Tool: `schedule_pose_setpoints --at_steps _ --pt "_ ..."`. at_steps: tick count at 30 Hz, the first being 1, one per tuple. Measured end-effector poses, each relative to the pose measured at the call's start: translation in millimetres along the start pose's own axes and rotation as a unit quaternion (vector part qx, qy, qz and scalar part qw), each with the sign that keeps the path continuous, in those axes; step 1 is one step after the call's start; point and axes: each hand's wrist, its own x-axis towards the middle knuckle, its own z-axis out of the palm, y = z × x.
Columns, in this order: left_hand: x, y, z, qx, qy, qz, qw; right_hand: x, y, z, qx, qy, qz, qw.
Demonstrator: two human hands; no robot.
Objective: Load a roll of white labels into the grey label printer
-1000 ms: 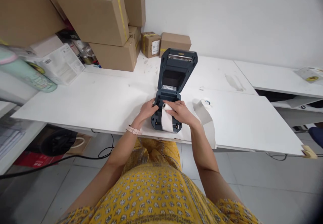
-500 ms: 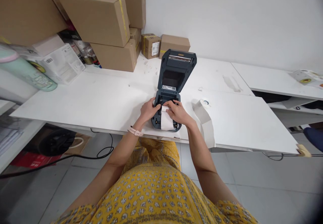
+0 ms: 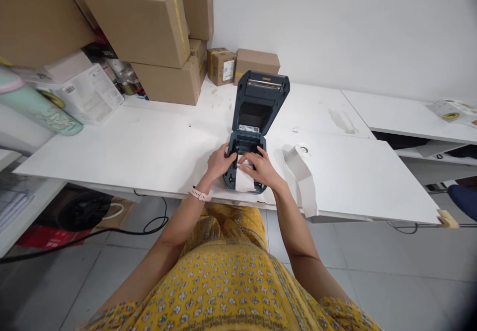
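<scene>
- Head view, and here's the hinged, dark blue-grey plastic label printer standing open near the front edge of the long white tabletop, lid tipped up and back.
- Inside its lower bay sits the small roll of white paper, its strip running out toward the near edge.
- And that's the change! A second ago the roll showed its round core end, tilted up at the right fingers; now it lies down in the bay, the core out of sight.
- The bare right hand reaches in from the right: thumb and fingertips narrowly apart on the paper, another finger lifted toward the printer's right wall. Whether they pinch or only press, I cannot tell.
- The bare left hand, pale pink watch strap at its wrist, keeps to the printer's left side, thumb now further over the rim beside the roll. How firmly those fingers hold, I cannot tell.
- Right of the printer, a second white paper roll with a long curling strip lies just where it was.
- Behind, the brown cardboard boxes hold their places too.
</scene>
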Motion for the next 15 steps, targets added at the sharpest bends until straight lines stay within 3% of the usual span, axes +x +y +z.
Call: schedule_pose_setpoints --at_steps 9,13,15 --pt "-4 3 -2 0.013 0.012 0.022 1.0 -1 4 0 0.001 -0.013 -0.004 1.0" --pt "-24 9 0 0.016 0.153 0.143 0.978 -1 5 2 0.001 -0.007 -0.003 1.0" --pt "-36 11 4 -0.004 0.159 0.232 0.96 -1 7 4 -0.004 0.002 -0.003 1.0"
